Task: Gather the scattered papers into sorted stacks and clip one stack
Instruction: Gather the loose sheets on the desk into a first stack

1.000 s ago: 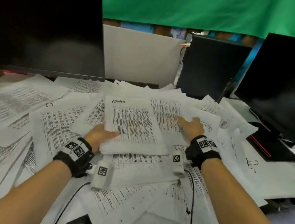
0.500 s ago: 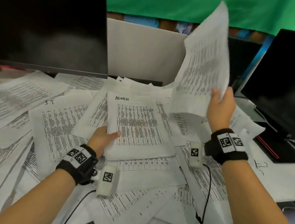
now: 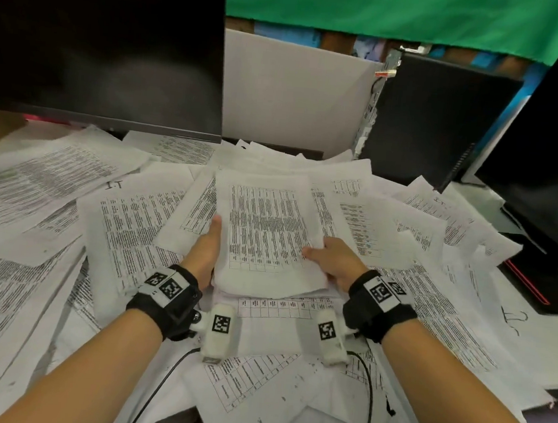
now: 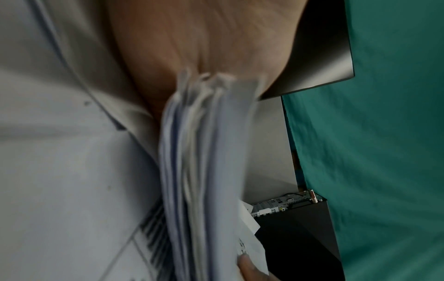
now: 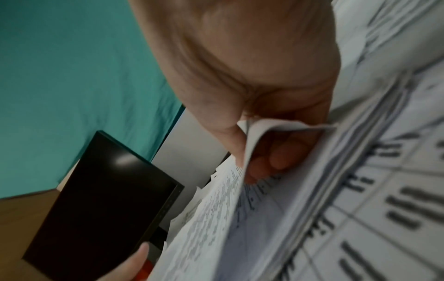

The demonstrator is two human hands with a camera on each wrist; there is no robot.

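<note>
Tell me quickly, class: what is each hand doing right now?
Left hand: grips the left edge of the paper stack.
Right hand: pinches the stack's right edge, thumb on top, fingers beneath.

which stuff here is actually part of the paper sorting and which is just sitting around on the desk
Part of the job:
- paper stack in the middle, held at its sides by the left hand and right hand
- scattered papers all over the desk, some marked I.T

Just lying about:
- left monitor
- right monitor
- black computer case
- green cloth behind
</note>
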